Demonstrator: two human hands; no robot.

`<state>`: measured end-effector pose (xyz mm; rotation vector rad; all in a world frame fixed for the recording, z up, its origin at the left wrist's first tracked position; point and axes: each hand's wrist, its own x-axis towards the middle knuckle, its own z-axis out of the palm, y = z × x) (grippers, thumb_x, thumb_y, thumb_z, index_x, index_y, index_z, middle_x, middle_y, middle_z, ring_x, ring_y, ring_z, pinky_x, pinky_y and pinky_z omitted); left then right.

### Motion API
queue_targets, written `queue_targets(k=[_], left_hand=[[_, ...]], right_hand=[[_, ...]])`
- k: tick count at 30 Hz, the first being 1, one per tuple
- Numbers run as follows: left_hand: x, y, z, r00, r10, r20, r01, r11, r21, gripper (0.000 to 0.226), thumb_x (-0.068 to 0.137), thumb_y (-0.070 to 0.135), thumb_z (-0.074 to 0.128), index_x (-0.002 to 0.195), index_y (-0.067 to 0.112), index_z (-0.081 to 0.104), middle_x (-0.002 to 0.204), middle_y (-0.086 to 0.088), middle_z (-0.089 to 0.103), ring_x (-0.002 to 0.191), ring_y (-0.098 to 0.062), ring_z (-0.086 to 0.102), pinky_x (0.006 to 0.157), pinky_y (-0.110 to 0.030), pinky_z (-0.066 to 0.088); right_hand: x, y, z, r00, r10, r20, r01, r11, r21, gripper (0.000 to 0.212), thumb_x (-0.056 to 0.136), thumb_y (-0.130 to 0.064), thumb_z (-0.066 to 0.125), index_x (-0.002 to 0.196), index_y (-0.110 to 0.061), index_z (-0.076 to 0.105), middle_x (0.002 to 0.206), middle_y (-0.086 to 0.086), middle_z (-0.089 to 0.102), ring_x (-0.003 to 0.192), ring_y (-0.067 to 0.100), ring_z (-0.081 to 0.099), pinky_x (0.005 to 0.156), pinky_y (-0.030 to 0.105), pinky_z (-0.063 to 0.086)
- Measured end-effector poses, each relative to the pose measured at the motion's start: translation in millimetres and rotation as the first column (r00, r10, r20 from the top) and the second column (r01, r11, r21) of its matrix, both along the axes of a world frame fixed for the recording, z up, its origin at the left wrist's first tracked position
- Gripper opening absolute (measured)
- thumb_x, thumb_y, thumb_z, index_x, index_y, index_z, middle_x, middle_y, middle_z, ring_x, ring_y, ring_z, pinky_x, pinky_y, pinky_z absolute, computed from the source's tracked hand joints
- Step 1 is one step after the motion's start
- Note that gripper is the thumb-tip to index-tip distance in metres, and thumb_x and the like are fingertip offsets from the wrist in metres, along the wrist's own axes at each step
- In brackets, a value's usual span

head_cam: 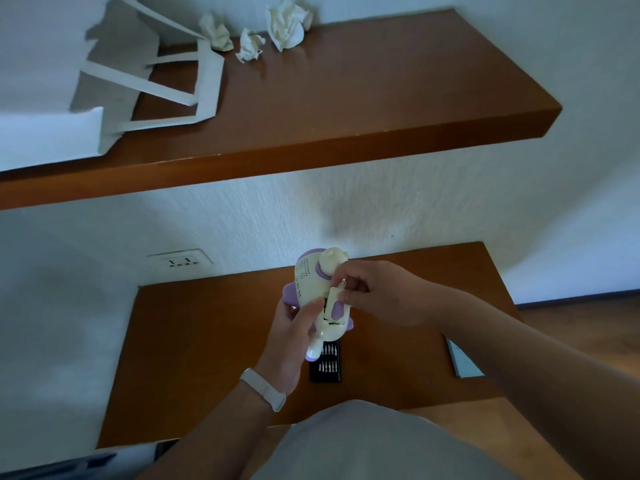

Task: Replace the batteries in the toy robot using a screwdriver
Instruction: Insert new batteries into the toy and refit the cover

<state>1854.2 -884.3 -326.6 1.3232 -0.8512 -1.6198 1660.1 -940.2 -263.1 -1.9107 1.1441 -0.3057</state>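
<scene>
A white and purple toy robot (313, 277) is held in the air above the lower wooden desk (207, 341). My left hand (294, 336) grips its body from the left and below. My right hand (374, 292) pinches the small white battery cover (334, 299), which stands lifted off the toy's back, with a small screw showing at its top end. Dark battery space shows beside the cover. Under the toy lies a black case of screwdriver bits (325, 365), partly hidden by it. No screwdriver handle is visible.
A wooden shelf (346, 109) hangs above, carrying a white bag (145, 81) and three crumpled tissues (287, 26). A wall socket (180, 259) sits left of the desk. A pale flat object (462, 358) lies at the desk's right edge.
</scene>
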Motion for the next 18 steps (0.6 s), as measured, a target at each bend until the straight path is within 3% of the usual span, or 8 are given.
queue_targets(k=[3, 7, 12, 18], left_hand=[[1, 1, 0, 1.0, 0.008, 0.019, -0.009, 1.0, 0.006, 0.054, 0.082, 0.04, 0.067, 0.131, 0.021, 0.054, 0.118, -0.008, 0.069, 0.108, -0.028, 0.069, 0.089, -0.042, 0.06], [0, 5, -2, 1.0, 0.018, 0.008, -0.018, 1.0, 0.012, 0.054, 0.083, 0.038, 0.069, 0.132, 0.019, 0.053, 0.121, -0.012, 0.068, 0.109, -0.031, 0.068, 0.094, -0.048, 0.058], [-1, 7, -2, 1.0, 0.031, -0.005, -0.031, 0.999, 0.01, 0.054, 0.082, 0.036, 0.069, 0.131, 0.018, 0.054, 0.121, -0.013, 0.068, 0.108, -0.035, 0.068, 0.092, -0.048, 0.058], [-2, 8, -2, 1.0, 0.004, -0.015, -0.004, 0.999, 0.035, 0.065, 0.078, 0.044, 0.073, 0.135, 0.02, 0.051, 0.125, -0.012, 0.066, 0.111, -0.033, 0.068, 0.095, -0.05, 0.057]], right_hand=[[4, 5, -3, 1.0, 0.017, -0.005, -0.017, 1.0, -0.026, 0.008, 0.096, -0.04, 0.057, 0.101, -0.046, 0.056, 0.076, -0.026, 0.06, 0.068, -0.002, 0.057, 0.059, 0.015, 0.044], [4, 9, -8, 1.0, -0.002, -0.014, 0.002, 1.0, -0.03, 0.012, 0.096, -0.037, 0.059, 0.106, -0.044, 0.06, 0.082, -0.014, 0.063, 0.074, 0.006, 0.06, 0.069, 0.025, 0.053], [5, 16, -16, 0.992, -0.105, 0.068, 0.104, 0.994, 0.026, 0.017, 0.092, -0.034, 0.065, 0.102, -0.045, 0.056, 0.083, -0.014, 0.064, 0.071, -0.002, 0.058, 0.061, 0.012, 0.046], [5, 24, -25, 0.94, -0.281, 0.194, 0.267, 0.959, 0.096, 0.021, 0.086, -0.029, 0.074, 0.091, -0.043, 0.06, 0.083, -0.011, 0.064, 0.067, -0.002, 0.056, 0.062, 0.011, 0.048]])
